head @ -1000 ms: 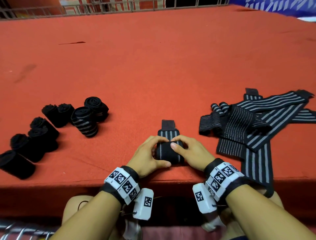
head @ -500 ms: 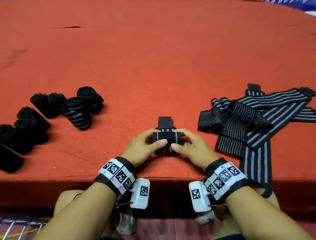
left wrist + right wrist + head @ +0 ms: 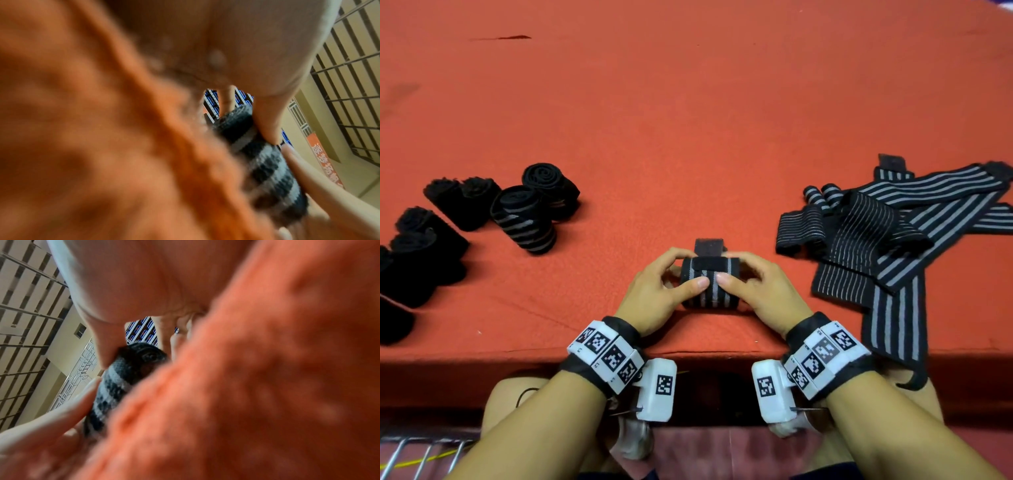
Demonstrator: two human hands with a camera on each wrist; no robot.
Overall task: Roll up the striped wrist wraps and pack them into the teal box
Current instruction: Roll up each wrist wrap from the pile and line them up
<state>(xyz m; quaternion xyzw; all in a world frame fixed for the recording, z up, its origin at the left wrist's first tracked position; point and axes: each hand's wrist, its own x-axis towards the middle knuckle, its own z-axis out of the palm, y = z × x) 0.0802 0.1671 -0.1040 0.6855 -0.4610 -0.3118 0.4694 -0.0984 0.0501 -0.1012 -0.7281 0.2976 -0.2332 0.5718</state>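
An orange-red surface (image 3: 688, 120). At six o'clock, a black roll (image 3: 710, 286) with grey stripes. At nine o'clock, black rolls (image 3: 482, 212). At three o'clock, black straps (image 3: 893, 246) striped grey.

Left wrist cam: we're low on the orange-red cloth (image 3: 102, 146), which is a blur filling the left and bottom. Our left hand (image 3: 236, 40) fills the top, thumb (image 3: 267, 123) pressing down on a rolled black-and-grey striped wrist wrap (image 3: 265, 164) lying on the cloth. From lower right, our right hand (image 3: 339, 203) comes in, its thumb tip just beside the left thumb, on the same roll. Past the roll we see a finger (image 3: 227, 99), blue-and-white rows, a barred window grille (image 3: 349, 81) and an orange banner (image 3: 324, 164) with white characters.
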